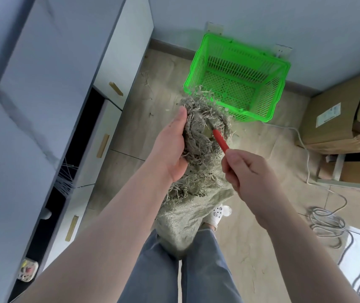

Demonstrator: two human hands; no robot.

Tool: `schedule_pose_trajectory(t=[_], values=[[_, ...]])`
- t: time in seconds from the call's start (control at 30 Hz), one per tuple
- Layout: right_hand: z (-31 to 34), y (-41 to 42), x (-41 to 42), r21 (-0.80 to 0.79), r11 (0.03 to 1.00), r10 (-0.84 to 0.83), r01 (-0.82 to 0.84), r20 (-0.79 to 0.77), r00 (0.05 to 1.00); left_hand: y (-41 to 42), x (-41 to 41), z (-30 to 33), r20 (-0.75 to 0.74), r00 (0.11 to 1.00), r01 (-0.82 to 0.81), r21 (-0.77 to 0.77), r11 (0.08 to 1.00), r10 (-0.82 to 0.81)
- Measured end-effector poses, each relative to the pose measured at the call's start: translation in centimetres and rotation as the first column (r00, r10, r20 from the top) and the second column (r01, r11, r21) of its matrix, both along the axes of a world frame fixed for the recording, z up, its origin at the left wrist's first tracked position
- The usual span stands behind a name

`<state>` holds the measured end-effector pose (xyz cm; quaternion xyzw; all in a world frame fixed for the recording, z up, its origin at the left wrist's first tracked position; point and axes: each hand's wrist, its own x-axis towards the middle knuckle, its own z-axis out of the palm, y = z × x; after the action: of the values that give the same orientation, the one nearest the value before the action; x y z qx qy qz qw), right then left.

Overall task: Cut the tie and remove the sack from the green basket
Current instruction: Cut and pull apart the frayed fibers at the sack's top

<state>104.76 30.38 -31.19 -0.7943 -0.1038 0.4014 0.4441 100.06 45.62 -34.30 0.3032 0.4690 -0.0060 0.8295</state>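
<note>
A grey-green woven sack [187,217] hangs in front of my legs, its frayed, bunched top [200,132] held up. My left hand [172,149] is wrapped around the left side of that bunched neck. My right hand [246,169] grips a red-handled cutter [220,139] whose tip is pushed into the middle of the bunch, beside a small yellowish tie [207,132]. The green plastic basket [198,62] stands on the floor beyond the sack, against the wall, with nothing in it. The blade itself is hidden in the fibres.
White cabinets with wooden handles [102,145] line the left side. Cardboard boxes [336,119] stand at the right. A white cable [305,162] and coiled grey cables [327,224] lie on the wooden floor at the right. Loose fibres litter the floor near the basket.
</note>
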Motion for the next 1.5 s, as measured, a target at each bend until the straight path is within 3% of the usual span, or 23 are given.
schedule_pose_trajectory(t=[0.27,0.4,0.5,0.67,0.77,0.93,1.1,1.17,1.23,1.3,1.4,1.5], values=[[-0.3,0.9,-0.1,-0.121,0.992,-0.031,0.03,-0.011,0.999,-0.3,-0.1,0.0,0.012,1.0,0.012,0.039,0.999,-0.012],[0.1,1.4,0.0,-0.053,0.996,-0.071,0.069,-0.03,0.997,-0.7,-0.3,0.0,0.016,1.0,0.005,0.064,0.998,-0.006],[0.6,1.7,0.3,0.027,0.994,-0.101,0.104,-0.111,0.989,-1.1,-0.6,-0.1,0.054,0.998,0.012,0.071,0.997,-0.015],[1.7,2.0,1.1,0.068,0.984,-0.142,0.164,-0.254,0.957,-1.7,-0.8,0.1,-0.043,0.993,0.115,0.167,0.979,-0.11],[2.3,1.5,1.3,0.063,0.982,-0.142,0.176,-0.359,0.923,-1.5,-0.7,0.0,-0.123,0.992,0.023,0.195,0.981,0.001],[2.3,1.1,-0.3,0.221,0.872,-0.263,0.436,-0.539,0.8,-1.7,0.7,0.2,-0.154,0.986,-0.014,0.271,0.962,0.058],[2.5,0.7,0.6,0.218,0.844,-0.357,0.49,-0.453,0.817,-1.7,0.9,-0.6,-0.265,0.964,0.177,0.572,0.801,-0.024],[2.9,0.4,1.4,0.182,0.867,-0.337,0.463,-0.471,0.815,-1.5,0.9,-0.5,-0.236,0.971,0.176,0.573,0.8,-0.044],[3.1,0.5,2.1,0.157,0.896,-0.289,0.415,-0.502,0.815,-1.4,0.9,-0.3,-0.123,0.987,0.151,0.473,0.868,-0.105],[3.2,0.8,2.7,0.16,0.916,-0.245,0.367,-0.5,0.83,-1.4,1.0,0.1,-0.016,0.97,0.231,0.364,0.902,-0.242],[3.1,1.3,3.0,0.16,0.921,-0.238,0.355,-0.492,0.837,-2.0,1.0,-0.1,-0.006,0.883,0.427,0.427,0.797,-0.47],[3.1,1.3,3.3,0.132,0.92,-0.252,0.368,-0.52,0.816,-1.8,0.8,-0.9,-0.044,0.92,0.358,0.5,0.788,-0.39]])
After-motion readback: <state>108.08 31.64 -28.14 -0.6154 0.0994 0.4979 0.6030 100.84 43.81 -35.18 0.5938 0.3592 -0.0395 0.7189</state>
